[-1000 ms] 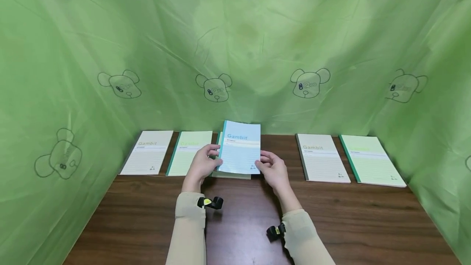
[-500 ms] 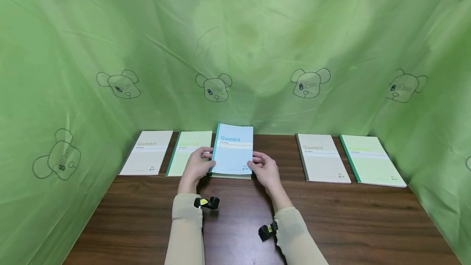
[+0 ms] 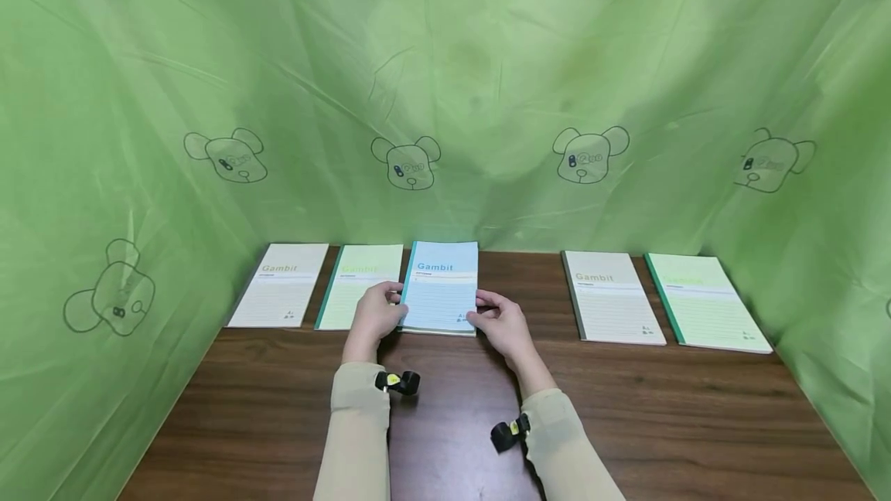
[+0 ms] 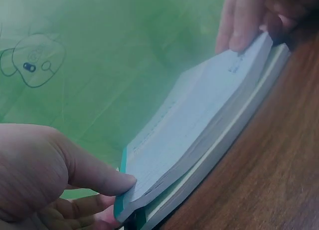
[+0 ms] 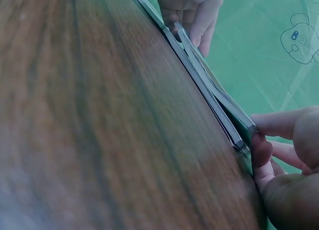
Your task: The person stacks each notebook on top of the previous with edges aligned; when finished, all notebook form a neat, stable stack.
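Note:
A blue Gambit notebook [image 3: 440,288] lies over another notebook [image 4: 219,150], whose lower edge peeks out beneath it. The wrist views show a narrow gap between the two at their near edges. My left hand [image 3: 376,314] pinches the blue notebook's near left corner, thumb on the cover and fingers at the spine side. At the near right corner, my right hand [image 3: 503,323] pinches it likewise, thumb on top and fingers along the side. Most of the lower notebook's cover is hidden.
To the left lie a green notebook [image 3: 363,284] and a white notebook [image 3: 281,284]. Farther right are another white notebook [image 3: 612,296] and a green notebook [image 3: 706,301]. A green curtain [image 3: 487,99] hangs behind the brown wooden table [image 3: 696,424].
Both hands have shifted the blue notebook left and lowered it, so it now lines up over the lower notebook. The notebooks at the sides have stayed in place.

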`<state>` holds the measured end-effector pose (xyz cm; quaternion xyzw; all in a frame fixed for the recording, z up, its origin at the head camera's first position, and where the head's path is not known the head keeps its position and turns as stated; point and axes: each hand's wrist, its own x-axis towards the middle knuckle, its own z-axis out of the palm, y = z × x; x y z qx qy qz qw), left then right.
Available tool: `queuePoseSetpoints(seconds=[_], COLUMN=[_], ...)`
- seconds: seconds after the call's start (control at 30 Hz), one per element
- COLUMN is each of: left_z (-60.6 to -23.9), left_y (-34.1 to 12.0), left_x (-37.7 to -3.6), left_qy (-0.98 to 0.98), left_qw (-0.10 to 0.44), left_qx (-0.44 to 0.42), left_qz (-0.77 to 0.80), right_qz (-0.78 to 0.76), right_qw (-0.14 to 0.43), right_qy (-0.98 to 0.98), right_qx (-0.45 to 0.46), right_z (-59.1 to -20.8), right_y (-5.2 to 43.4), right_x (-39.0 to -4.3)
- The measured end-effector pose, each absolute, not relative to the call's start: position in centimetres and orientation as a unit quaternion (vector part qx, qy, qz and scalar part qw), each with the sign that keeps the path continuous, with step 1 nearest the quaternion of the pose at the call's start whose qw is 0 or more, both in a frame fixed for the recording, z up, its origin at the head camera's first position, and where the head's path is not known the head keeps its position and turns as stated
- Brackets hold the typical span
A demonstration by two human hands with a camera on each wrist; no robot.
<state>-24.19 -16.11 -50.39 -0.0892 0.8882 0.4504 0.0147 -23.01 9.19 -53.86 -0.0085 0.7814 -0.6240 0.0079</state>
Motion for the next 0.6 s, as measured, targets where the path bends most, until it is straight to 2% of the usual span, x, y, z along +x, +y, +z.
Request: queuePoseSetpoints(seconds=[0.27, 0.6], left_z=[-50.3, -50.2], left_y=[-15.8, -14.7], left_x=[-24.4, -24.3], left_qy=[0.917, 0.906], left_qw=[0.017, 0.019], left_qx=[-0.075, -0.085], left_qz=[0.391, 0.414], right_qz=[-0.571, -0.554], right_qw=[-0.01, -0.018], right_qy=[0.821, 0.832], right_qx=[-0.012, 0.012], right_z=[-53.5, -53.3], right_y=[9.3, 9.8], right_x=[-22.8, -22.7])
